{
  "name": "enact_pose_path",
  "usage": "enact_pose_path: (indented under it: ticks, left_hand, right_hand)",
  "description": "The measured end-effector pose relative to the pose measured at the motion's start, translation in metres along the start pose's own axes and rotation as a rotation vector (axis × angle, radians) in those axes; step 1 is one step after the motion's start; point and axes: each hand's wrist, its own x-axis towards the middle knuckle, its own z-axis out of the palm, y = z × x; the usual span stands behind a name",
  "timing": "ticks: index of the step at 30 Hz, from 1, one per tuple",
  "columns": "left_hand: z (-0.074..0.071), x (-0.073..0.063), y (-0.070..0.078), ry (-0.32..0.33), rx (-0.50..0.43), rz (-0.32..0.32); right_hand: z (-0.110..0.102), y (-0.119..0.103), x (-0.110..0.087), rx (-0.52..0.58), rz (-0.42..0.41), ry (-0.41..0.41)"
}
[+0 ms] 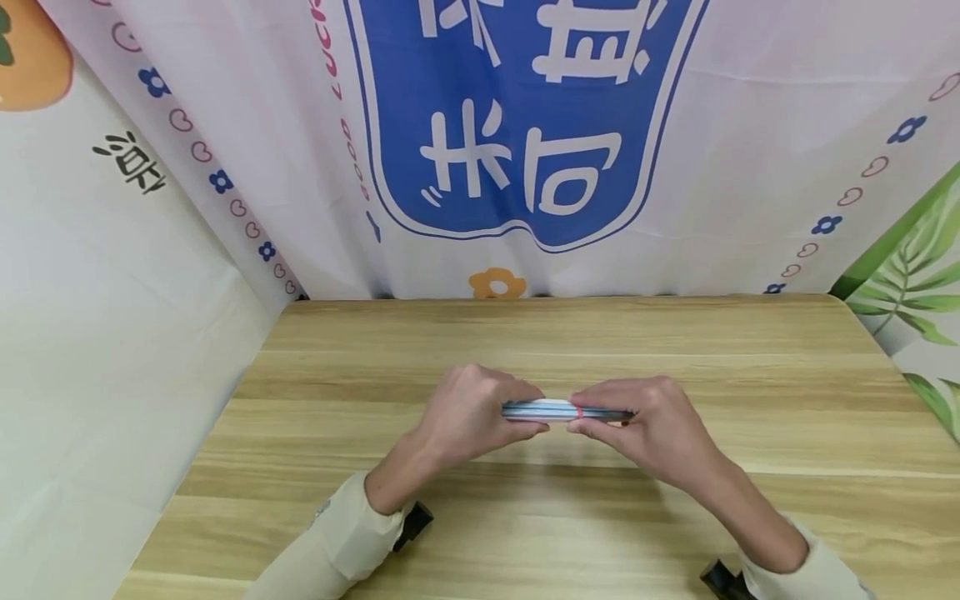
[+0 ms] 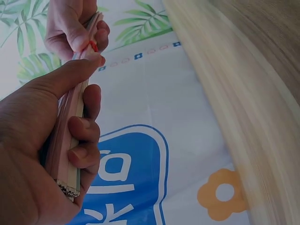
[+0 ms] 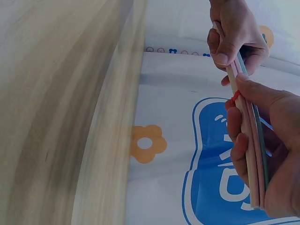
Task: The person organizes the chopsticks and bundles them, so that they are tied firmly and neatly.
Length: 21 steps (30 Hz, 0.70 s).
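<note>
A thin bundle of pastel strips (image 1: 551,408), pink, cream and bluish green, is held level above the table by both hands. A narrow red band (image 1: 579,412) goes round it. My left hand (image 1: 468,417) grips the left part, thumb along one face and fingers curled behind. The right part is gripped by my right hand (image 1: 660,425), whose thumb and fingertips lie near the red band. In the left wrist view the near end of the bundle (image 2: 65,131) shows small layered edges. In the right wrist view the stacked strips (image 3: 251,140) run between both hands.
The wood-grain table (image 1: 562,525) spreads beneath the hands. Behind it hangs a white cloth with a blue printed panel (image 1: 510,183). Another white cloth (image 1: 97,333) borders the left side, and a leaf-patterned one (image 1: 915,283) the right.
</note>
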Motion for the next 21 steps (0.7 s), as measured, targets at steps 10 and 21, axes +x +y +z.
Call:
enact_pose_path:
  ticks: [10, 21]
  left_hand:
    - [0.000, 0.001, 0.001, -0.014, -0.025, -0.020]
    - [-0.003, 0.000, 0.000, -0.016, -0.042, -0.031]
  right_hand:
    - [-0.009, -0.007, 0.005, -0.072, 0.076, -0.115]
    - [-0.006, 0.001, 0.002, 0.059, -0.022, -0.054]
